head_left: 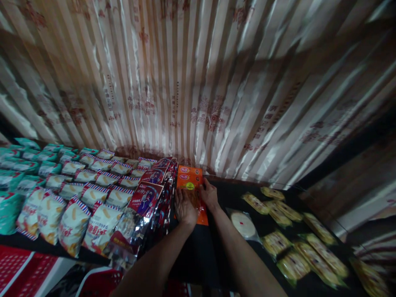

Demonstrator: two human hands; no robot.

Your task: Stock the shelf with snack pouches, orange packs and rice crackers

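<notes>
Two orange snack packets (189, 171) lie overlapped on the black tabletop, the nearer one covering part of the farther. My left hand (186, 207) rests flat over the lower left part of the nearer packet, fingers stretched forward and holding nothing. At that packet's right edge is my right hand (209, 194), its fingers bent and closed on the edge. Close by on the left stands a row of dark purple-red foil snack bags (144, 200), shiny and stacked one behind another.
White snack bags with striped tops (100, 227) and teal bags (10, 206) fill the left side in rows. On the right lie a round white pack (243, 225) and several yellow wrapped packs (293, 266). A pleated printed curtain (179, 82) hangs behind. Red baskets (100, 284) sit below the front edge.
</notes>
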